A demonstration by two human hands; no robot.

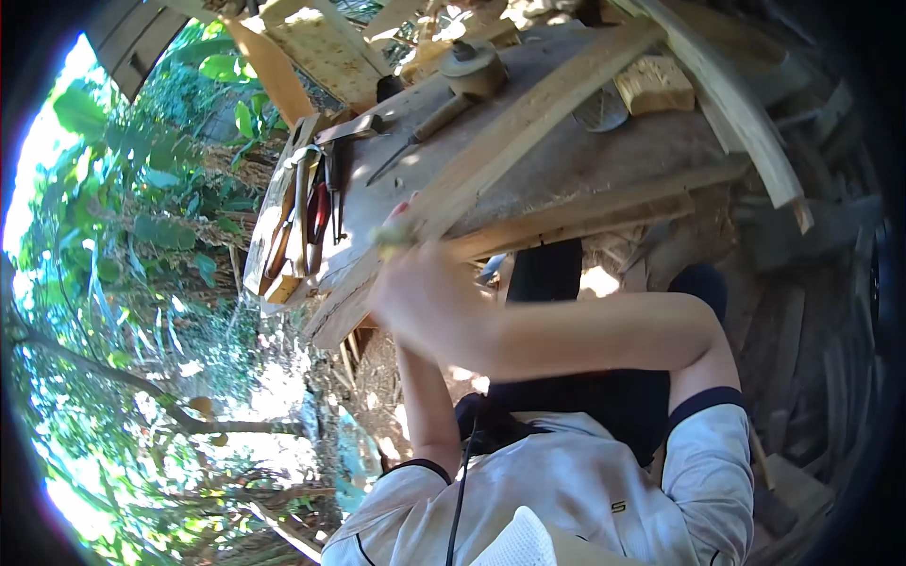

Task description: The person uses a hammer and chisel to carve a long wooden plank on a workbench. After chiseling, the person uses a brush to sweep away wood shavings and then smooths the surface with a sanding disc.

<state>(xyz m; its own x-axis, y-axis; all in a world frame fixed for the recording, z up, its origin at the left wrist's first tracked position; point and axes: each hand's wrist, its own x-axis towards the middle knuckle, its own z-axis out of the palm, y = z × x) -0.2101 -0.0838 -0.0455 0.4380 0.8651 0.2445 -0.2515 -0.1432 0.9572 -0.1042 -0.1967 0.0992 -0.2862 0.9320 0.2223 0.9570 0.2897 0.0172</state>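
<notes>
A long wooden board (528, 123) lies slantwise across the workbench, its near end jutting past the bench edge at the left. My right hand (429, 297), smeared by motion, is over this board with its fingers closed. At its fingers shows a small yellowish-green thing (392, 238), too blurred to name. My left forearm (425, 401) reaches up behind the right hand, which hides most of my left hand. Reddish fingertips (408, 201) curl at the board's far edge; they appear to be my left hand's, gripping it.
On the workbench (377, 179), hand tools with pliers (319, 215) lie at the left edge. Farther back are a handled pointed tool (429, 124), a round metal can (472, 71) and a wood block (654, 85). A long pale strip (727, 90) overhangs at the right. Plants (170, 208) grow at left.
</notes>
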